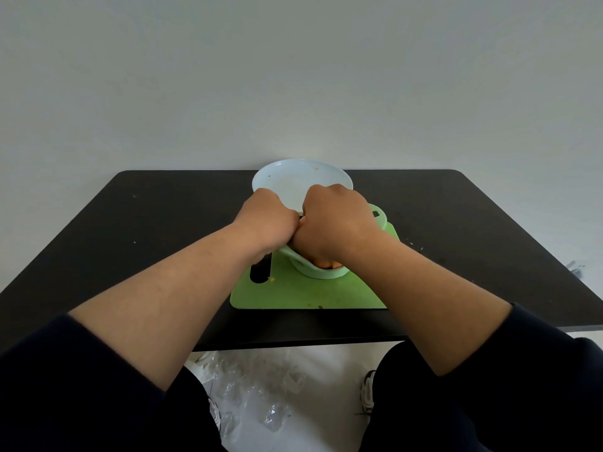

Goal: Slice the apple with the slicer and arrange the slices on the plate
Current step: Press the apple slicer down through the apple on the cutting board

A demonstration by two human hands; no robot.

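Note:
A pale green apple slicer (321, 272) rests on a green cutting board (303, 295) in the middle of the black table. Both fists sit on top of it, side by side and touching. My left hand (266, 220) is closed over the slicer's left side, my right hand (337, 221) over its right side, whose handle loop (378, 214) shows past the knuckles. A bit of orange apple flesh (326, 264) shows under my right hand; most of the apple is hidden. A light blue plate (293, 177) lies just behind the hands, holding only small crumbs.
The black table (163, 216) stands against a plain white wall, its near edge just behind my knees. Small apple crumbs (412, 244) lie right of the board. Crumpled clear plastic (261, 386) lies on the floor between my feet.

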